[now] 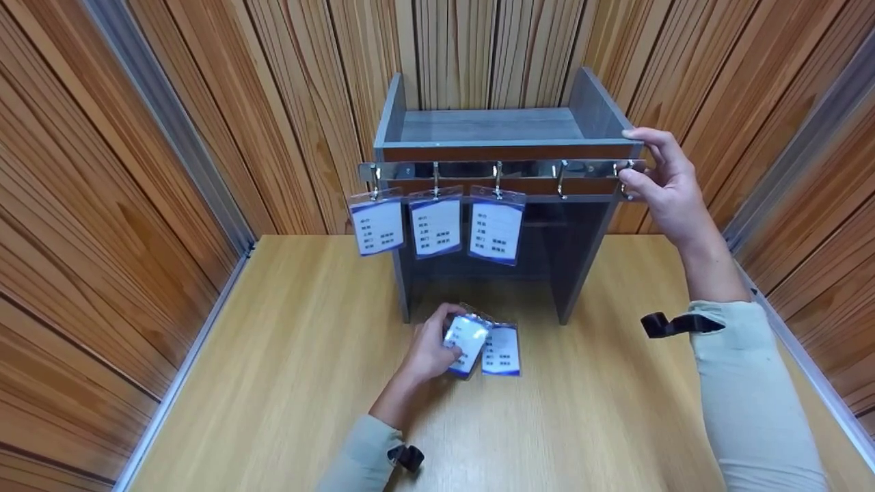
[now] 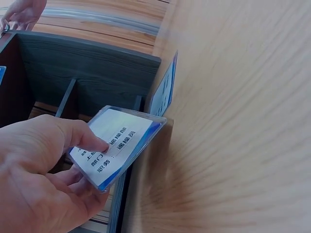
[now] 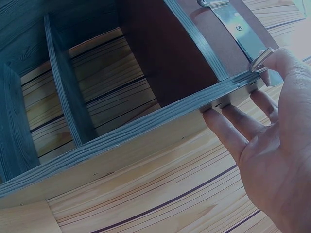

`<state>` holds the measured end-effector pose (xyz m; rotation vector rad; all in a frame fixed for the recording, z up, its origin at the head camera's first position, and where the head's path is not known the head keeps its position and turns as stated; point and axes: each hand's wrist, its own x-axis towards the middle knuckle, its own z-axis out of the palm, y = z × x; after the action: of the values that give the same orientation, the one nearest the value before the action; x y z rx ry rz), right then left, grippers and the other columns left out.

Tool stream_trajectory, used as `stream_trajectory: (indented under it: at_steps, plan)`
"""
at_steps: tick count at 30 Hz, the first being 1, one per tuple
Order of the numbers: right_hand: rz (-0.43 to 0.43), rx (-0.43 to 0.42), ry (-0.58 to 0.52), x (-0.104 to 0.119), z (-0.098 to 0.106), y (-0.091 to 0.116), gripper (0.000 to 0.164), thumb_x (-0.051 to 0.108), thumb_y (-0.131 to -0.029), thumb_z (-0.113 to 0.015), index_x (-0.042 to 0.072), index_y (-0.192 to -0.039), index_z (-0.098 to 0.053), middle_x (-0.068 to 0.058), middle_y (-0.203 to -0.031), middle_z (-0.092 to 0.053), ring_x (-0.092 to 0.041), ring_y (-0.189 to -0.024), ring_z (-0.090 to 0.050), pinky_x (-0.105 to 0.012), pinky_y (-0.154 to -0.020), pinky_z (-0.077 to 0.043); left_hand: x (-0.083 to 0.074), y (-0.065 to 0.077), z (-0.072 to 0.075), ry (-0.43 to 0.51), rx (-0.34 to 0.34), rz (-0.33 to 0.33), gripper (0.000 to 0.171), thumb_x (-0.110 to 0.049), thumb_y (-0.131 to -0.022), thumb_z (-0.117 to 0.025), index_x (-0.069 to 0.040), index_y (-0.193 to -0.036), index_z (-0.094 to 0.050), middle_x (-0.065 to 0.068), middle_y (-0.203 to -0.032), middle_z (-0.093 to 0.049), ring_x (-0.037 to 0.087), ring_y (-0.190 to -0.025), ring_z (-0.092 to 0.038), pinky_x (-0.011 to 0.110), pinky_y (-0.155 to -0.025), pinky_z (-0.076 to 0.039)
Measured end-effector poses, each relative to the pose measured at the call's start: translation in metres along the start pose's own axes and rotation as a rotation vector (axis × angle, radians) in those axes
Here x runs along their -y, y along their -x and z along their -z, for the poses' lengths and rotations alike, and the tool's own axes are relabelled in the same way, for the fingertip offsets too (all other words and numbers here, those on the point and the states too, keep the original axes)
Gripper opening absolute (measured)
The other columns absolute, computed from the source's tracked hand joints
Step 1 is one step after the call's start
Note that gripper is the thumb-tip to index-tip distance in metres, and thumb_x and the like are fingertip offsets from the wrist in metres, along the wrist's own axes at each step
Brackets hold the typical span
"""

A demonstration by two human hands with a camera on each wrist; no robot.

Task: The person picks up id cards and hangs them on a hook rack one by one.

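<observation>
My left hand (image 1: 428,350) pinches a clear-sleeved ID badge (image 1: 469,336) with blue edges, thumb across its printed face. In the left wrist view the badge (image 2: 119,141) is tilted. Beside it, a second badge (image 1: 502,355) lies on the table. My right hand (image 1: 673,188) grips the right end of the metal hook rail (image 1: 468,170) at the shelf's corner. The right wrist view shows the thumb at the end hook (image 3: 262,59) and the fingers against the outer side panel. Three badges hang from the left hooks: one leftmost (image 1: 377,224), another (image 1: 436,225), the third near the middle (image 1: 495,229).
The grey wooden shelf unit (image 1: 589,253) stands at the back of the light wood table (image 1: 301,355), with an open tray top (image 1: 489,126). Wood-panelled walls (image 1: 137,205) enclose the table at the left, back and right. Black straps (image 1: 407,458) hang from both sleeves.
</observation>
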<state>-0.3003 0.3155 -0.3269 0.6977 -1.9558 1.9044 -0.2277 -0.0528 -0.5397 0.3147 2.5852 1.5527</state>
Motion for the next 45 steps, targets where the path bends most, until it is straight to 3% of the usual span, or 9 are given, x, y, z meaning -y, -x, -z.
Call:
stream_trajectory:
  at_steps: [4,11,17,22,26,32,35,39,45]
  plan:
    - [0.008,0.008,-0.012,-0.001,0.0,0.0,0.046,-0.002,-0.11,-0.06,0.009,-0.155,-0.056,-0.005,-0.156,-0.059,-0.016,-0.112,-0.073,-0.023,-0.089,-0.066,-0.003,0.002,-0.002,0.0,-0.003,-0.009,0.063,0.009,-0.095,-0.078,-0.021,-0.147,-0.059,0.017,-0.14,-0.071,0.031,-0.124,-0.066,0.057,-0.113,-0.061]
    - [0.009,0.01,-0.033,-0.003,0.0,-0.001,0.047,-0.005,-0.109,-0.059,0.007,-0.155,-0.056,-0.004,-0.152,-0.06,-0.014,-0.113,-0.073,-0.021,-0.086,-0.065,-0.009,0.002,-0.004,0.052,0.011,-0.092,0.06,0.011,-0.096,-0.075,-0.018,-0.145,-0.058,0.018,-0.14,-0.073,0.03,-0.116,-0.068,0.049,-0.101,-0.063]
    - [0.02,0.011,-0.018,-0.004,0.001,-0.003,0.048,-0.004,-0.109,-0.06,0.005,-0.155,-0.054,-0.004,-0.15,-0.059,-0.015,-0.107,-0.071,-0.021,-0.087,-0.064,-0.017,0.002,-0.006,0.09,0.038,-0.095,0.057,0.007,-0.101,-0.075,-0.023,-0.145,-0.057,0.015,-0.146,-0.07,0.032,-0.122,-0.066,0.052,-0.107,-0.062]
    - [0.018,0.01,-0.017,-0.004,0.0,-0.003,0.047,-0.004,-0.109,-0.06,0.005,-0.155,-0.055,-0.004,-0.15,-0.059,-0.014,-0.105,-0.069,-0.021,-0.085,-0.063,-0.022,0.0,-0.008,0.094,0.046,-0.138,0.055,0.006,-0.102,-0.074,-0.023,-0.144,-0.056,0.014,-0.145,-0.071,0.032,-0.119,-0.067,0.05,-0.105,-0.062]
    - [0.014,0.006,-0.012,-0.003,0.001,-0.003,0.047,-0.004,-0.109,-0.059,0.005,-0.155,-0.054,-0.004,-0.151,-0.059,-0.014,-0.108,-0.07,-0.021,-0.087,-0.064,-0.027,-0.003,-0.01,0.108,0.032,-0.179,0.053,0.006,-0.102,-0.074,-0.022,-0.143,-0.057,0.015,-0.145,-0.073,0.033,-0.119,-0.069,0.049,-0.103,-0.062]
    - [0.011,0.009,-0.008,-0.002,0.0,-0.002,0.047,-0.003,-0.11,-0.059,0.005,-0.155,-0.054,-0.004,-0.154,-0.058,-0.015,-0.109,-0.07,-0.022,-0.087,-0.064,-0.038,-0.006,-0.013,0.117,-0.02,-0.273,0.051,0.007,-0.1,-0.075,-0.018,-0.141,-0.058,0.016,-0.15,-0.074,0.031,-0.132,-0.071,0.048,-0.111,-0.063]
    - [0.011,0.01,-0.01,-0.002,-0.001,-0.001,0.047,-0.002,-0.11,-0.06,0.007,-0.155,-0.055,-0.004,-0.154,-0.058,-0.016,-0.109,-0.069,-0.021,-0.087,-0.064,-0.044,-0.008,-0.015,0.116,-0.049,-0.343,0.05,0.009,-0.097,-0.076,-0.015,-0.139,-0.06,0.017,-0.143,-0.078,0.028,-0.124,-0.074,0.035,-0.096,-0.065]
    - [0.005,0.008,-0.023,-0.003,-0.001,-0.001,0.047,0.0,-0.109,-0.063,0.008,-0.155,-0.056,-0.003,-0.15,-0.06,-0.014,-0.103,-0.067,-0.02,-0.083,-0.062,-0.053,-0.01,-0.018,0.136,-0.068,-0.426,0.048,0.011,-0.095,-0.075,-0.009,-0.136,-0.063,0.019,-0.125,-0.082,0.025,-0.1,-0.074,0.022,-0.072,-0.053]
    - [0.007,-0.002,-0.008,-0.004,0.0,-0.001,0.047,0.001,-0.109,-0.065,0.007,-0.155,-0.056,-0.002,-0.147,-0.061,-0.014,-0.098,-0.065,-0.021,-0.082,-0.06,-0.068,-0.011,-0.021,0.146,-0.042,-0.466,0.048,0.01,-0.096,-0.075,-0.011,-0.137,-0.063,0.018,-0.118,-0.083,0.015,-0.089,-0.07,0.018,-0.074,-0.053]
